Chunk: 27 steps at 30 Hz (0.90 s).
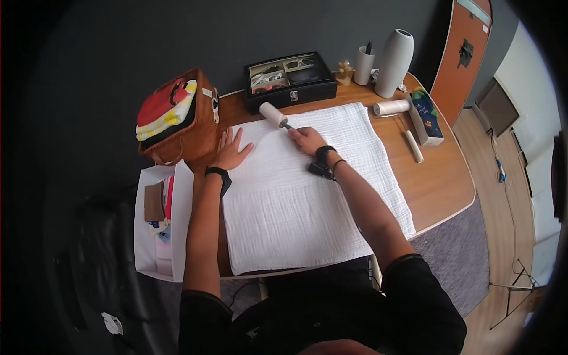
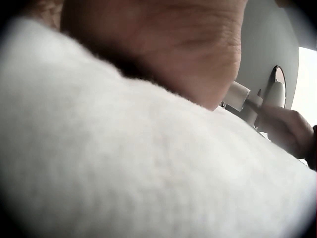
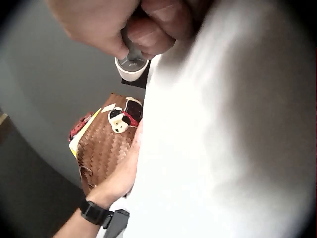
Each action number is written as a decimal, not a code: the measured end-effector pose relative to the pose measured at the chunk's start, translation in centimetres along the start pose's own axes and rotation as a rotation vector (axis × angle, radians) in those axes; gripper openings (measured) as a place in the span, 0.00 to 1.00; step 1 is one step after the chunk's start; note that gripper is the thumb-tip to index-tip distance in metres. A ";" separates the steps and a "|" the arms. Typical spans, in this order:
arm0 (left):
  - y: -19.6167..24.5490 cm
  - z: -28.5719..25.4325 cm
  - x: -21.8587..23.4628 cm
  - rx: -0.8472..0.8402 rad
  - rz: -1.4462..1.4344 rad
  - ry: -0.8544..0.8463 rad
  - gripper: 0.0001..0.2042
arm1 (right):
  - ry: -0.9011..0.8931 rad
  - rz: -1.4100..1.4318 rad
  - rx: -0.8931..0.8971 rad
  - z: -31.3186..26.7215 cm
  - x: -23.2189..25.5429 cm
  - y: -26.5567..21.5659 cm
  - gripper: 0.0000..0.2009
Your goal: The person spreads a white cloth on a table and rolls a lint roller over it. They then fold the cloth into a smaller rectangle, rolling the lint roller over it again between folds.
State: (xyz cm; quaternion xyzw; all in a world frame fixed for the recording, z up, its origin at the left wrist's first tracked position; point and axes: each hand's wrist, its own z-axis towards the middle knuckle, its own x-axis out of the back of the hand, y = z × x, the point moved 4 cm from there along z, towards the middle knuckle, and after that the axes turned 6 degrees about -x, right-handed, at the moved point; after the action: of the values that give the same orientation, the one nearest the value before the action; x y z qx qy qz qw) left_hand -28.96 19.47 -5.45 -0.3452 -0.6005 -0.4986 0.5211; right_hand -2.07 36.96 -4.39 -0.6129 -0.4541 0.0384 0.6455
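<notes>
A white crinkled cloth lies spread over the wooden table. My right hand grips the dark handle of a lint roller, whose white roll sits at the cloth's far edge, just in front of the black case. In the right wrist view, the fingers curl round that handle, with the end of the roll beyond them. My left hand rests flat with spread fingers on the cloth's left far corner. The left wrist view shows its palm heel against the cloth, the roller behind.
A black glasses case stands at the back. Left are a brown woven basket of folded clothes and a white box of fabrics. Right are a white roll, a patterned box, a thin tube and a tall white vase-like object.
</notes>
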 end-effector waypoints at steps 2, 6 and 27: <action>-0.5 0.1 -0.3 -0.001 -0.008 0.017 0.45 | -0.157 0.359 -0.117 -0.3 1.1 1.0 0.28; -0.8 0.6 -0.9 0.005 0.043 0.024 0.46 | -0.044 0.210 -0.176 -2.3 6.1 3.7 0.26; 6.8 -1.0 2.0 -0.174 0.331 0.011 0.46 | -0.105 -0.267 0.169 -28.7 8.1 2.1 0.10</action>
State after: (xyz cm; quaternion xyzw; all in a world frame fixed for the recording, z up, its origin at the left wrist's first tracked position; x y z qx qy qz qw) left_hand -22.73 20.14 -1.94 -0.4804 -0.4873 -0.4580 0.5674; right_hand 21.87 20.68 2.98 -0.4879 -0.5596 0.0223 0.6696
